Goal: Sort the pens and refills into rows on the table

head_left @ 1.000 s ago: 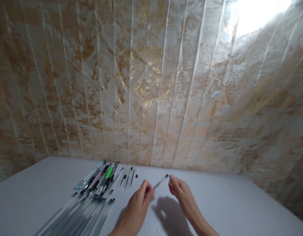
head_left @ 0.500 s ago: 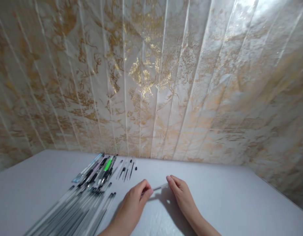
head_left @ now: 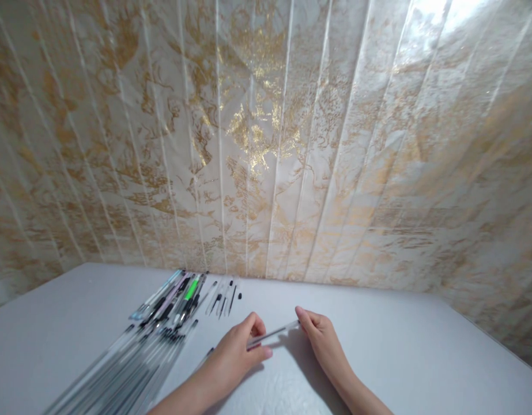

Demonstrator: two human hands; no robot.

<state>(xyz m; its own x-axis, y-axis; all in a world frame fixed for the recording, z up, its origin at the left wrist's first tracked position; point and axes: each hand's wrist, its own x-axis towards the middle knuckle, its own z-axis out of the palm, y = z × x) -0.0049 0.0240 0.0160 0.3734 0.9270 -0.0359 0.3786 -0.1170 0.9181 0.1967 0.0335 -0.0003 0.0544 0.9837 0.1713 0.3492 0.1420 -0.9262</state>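
Observation:
A thin pen refill (head_left: 272, 334), with a dark ink tube and a pale right end, slants between my hands above the white table (head_left: 404, 346). My right hand (head_left: 320, 334) pinches the refill's right end between thumb and fingertips. At the other end, my left hand (head_left: 233, 351) has its fingers curled around the refill, while its thumb sits lower and a little apart. The refill's left tip lies within the left hand, partly covered.
A bundle of grey refills with dark tips (head_left: 119, 369) spreads at the front left. Behind it lie several pens, one with a green grip (head_left: 191, 289). Disassembled pen parts (head_left: 225, 300) and a small black cap (head_left: 240, 296) lie farther right. A gold-patterned curtain (head_left: 266, 144) hangs behind.
My left thumb has moved down, away from the index finger, exposing more of the refill. The left forearm has shifted left, covering some loose refills. My right hand keeps its pinch.

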